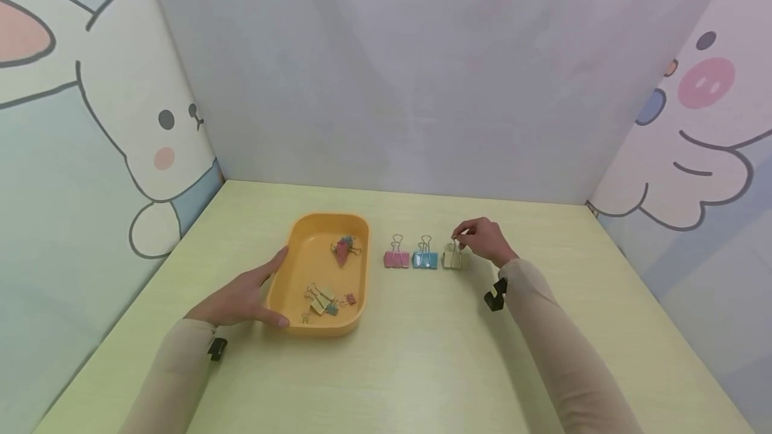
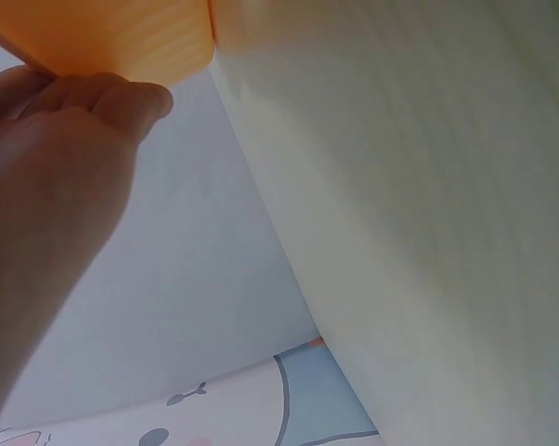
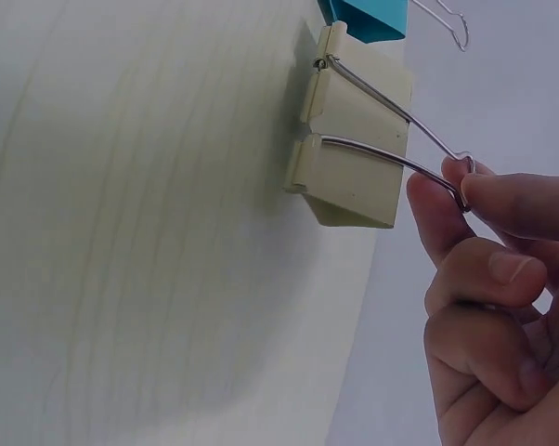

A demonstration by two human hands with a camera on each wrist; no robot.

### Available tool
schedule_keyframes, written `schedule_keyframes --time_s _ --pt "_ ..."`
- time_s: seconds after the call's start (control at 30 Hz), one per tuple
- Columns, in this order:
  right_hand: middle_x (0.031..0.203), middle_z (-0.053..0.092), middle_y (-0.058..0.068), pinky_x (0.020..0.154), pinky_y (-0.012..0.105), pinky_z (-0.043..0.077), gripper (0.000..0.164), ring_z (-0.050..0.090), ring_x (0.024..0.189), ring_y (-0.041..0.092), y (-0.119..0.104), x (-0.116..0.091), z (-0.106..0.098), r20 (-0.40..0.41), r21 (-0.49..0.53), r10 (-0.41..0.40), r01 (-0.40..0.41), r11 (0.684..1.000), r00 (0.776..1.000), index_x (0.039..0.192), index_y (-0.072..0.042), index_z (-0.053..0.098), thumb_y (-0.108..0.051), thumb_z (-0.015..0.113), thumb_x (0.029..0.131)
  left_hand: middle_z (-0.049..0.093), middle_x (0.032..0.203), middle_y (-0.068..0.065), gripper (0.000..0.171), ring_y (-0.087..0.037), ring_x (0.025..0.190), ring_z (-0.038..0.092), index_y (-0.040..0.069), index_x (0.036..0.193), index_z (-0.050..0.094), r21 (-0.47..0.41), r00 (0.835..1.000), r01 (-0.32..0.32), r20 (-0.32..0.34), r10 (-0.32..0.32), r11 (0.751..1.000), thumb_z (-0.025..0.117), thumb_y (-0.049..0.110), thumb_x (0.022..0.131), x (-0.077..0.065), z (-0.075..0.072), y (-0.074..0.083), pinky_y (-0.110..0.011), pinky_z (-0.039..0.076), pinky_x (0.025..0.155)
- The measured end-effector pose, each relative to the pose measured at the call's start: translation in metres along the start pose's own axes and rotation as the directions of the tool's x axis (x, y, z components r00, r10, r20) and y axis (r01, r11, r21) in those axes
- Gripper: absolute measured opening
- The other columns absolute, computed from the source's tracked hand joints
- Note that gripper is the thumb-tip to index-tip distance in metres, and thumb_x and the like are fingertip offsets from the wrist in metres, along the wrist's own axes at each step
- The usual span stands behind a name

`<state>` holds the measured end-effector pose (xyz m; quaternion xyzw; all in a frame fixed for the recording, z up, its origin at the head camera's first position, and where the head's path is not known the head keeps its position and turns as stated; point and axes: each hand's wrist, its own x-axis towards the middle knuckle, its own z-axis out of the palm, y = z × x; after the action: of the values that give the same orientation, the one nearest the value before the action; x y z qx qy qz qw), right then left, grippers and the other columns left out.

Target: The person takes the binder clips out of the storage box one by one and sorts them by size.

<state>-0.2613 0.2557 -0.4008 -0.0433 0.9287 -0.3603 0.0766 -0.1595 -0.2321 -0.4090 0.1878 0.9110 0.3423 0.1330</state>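
My right hand pinches the wire handles of a cream binder clip between thumb and fingertips. In the right wrist view, the clip's body is close against the tabletop, its handles pointing to my fingers. To its left stand a blue binder clip and a pink binder clip, in a row. My left hand rests spread along the left side of a yellow tray, thumb by its near corner and fingers against the outer wall.
Inside the tray, a pink and blue group of clips lies toward the back. Several cream and small coloured clips lie near its front. The pale table meets a grey wall at the back, with cartoon-printed panels at the sides.
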Motion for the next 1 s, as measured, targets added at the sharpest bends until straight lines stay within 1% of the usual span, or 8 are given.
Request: schedule_keyframes --time_s 0.17,0.43,0.53,0.73,0.87,0.93,1.0 --pt "0.087 0.078 0.013 0.065 0.027 0.045 0.022 0.069 0.087 0.027 0.0005 -0.0005 0.0017 -0.002 -0.005 0.0 0.0 1.0 1.0 0.109 -0.004 0.075 -0.015 0.06 0.098 0.02 0.166 -0.024 0.135 -0.05 0.15 0.026 0.008 0.162 0.007 0.013 1.0 -0.008 -0.005 0.008 1.0 0.092 0.043 0.064 0.0003 0.0003 -0.0001 -0.069 0.033 0.114" --pt "0.088 0.077 0.015 0.062 0.027 0.044 0.021 0.068 0.084 0.027 0.0014 -0.0002 0.0024 0.001 -0.004 -0.001 0.001 1.0 1.0 0.11 -0.003 0.074 -0.014 0.06 0.099 0.02 0.166 -0.025 0.135 -0.05 0.15 0.026 0.006 0.162 0.007 0.008 1.0 -0.015 -0.002 0.015 1.0 0.092 0.044 0.064 0.0003 0.0005 0.0007 -0.069 0.032 0.114" --pt "0.089 0.078 0.014 0.064 0.026 0.045 0.022 0.069 0.084 0.024 0.0015 -0.0004 0.003 -0.002 -0.012 -0.008 0.008 1.0 1.0 0.111 -0.004 0.075 -0.015 0.061 0.099 0.021 0.166 -0.025 0.135 -0.05 0.15 0.026 0.006 0.162 0.008 0.007 1.0 -0.022 -0.006 0.022 1.0 0.093 0.043 0.063 0.0006 0.0003 0.0007 -0.069 0.032 0.114" --pt "0.091 0.078 0.014 0.068 0.026 0.047 0.023 0.069 0.087 0.024 -0.0004 -0.0027 0.0046 -0.008 -0.018 0.003 -0.003 1.0 1.0 0.112 -0.005 0.075 -0.017 0.06 0.099 0.02 0.166 -0.024 0.135 -0.05 0.15 0.025 0.008 0.162 0.007 0.0 1.0 -0.022 -0.005 0.022 1.0 0.093 0.041 0.064 0.0004 0.0004 0.0003 -0.07 0.031 0.115" --pt "0.091 0.078 0.013 0.073 0.031 0.05 0.023 0.069 0.089 0.024 -0.0034 -0.0041 0.0046 -0.014 -0.022 0.008 -0.008 1.0 1.0 0.112 -0.005 0.075 -0.018 0.06 0.099 0.019 0.166 -0.024 0.135 -0.05 0.15 0.025 0.008 0.162 0.006 -0.002 1.0 -0.013 -0.005 0.013 1.0 0.093 0.042 0.064 -0.0011 0.0006 0.0002 -0.07 0.031 0.114" --pt "0.092 0.078 0.013 0.077 0.034 0.052 0.024 0.069 0.091 0.025 -0.0042 -0.0053 0.0041 -0.016 -0.029 0.005 -0.006 1.0 1.0 0.113 -0.005 0.075 -0.017 0.061 0.099 0.02 0.166 -0.024 0.135 -0.05 0.15 0.025 0.008 0.162 0.007 -0.001 1.0 -0.012 -0.007 0.012 1.0 0.093 0.041 0.064 -0.0014 0.0007 0.0002 -0.07 0.031 0.114" --pt "0.093 0.078 0.013 0.078 0.035 0.053 0.024 0.07 0.094 0.027 -0.0037 -0.0058 0.0039 -0.02 -0.03 0.005 -0.006 1.0 1.0 0.113 -0.005 0.075 -0.018 0.062 0.098 0.02 0.166 -0.024 0.135 -0.05 0.15 0.025 0.008 0.162 0.007 0.004 1.0 -0.011 -0.008 0.011 1.0 0.093 0.041 0.064 -0.0015 0.0011 0.0002 -0.07 0.031 0.114"
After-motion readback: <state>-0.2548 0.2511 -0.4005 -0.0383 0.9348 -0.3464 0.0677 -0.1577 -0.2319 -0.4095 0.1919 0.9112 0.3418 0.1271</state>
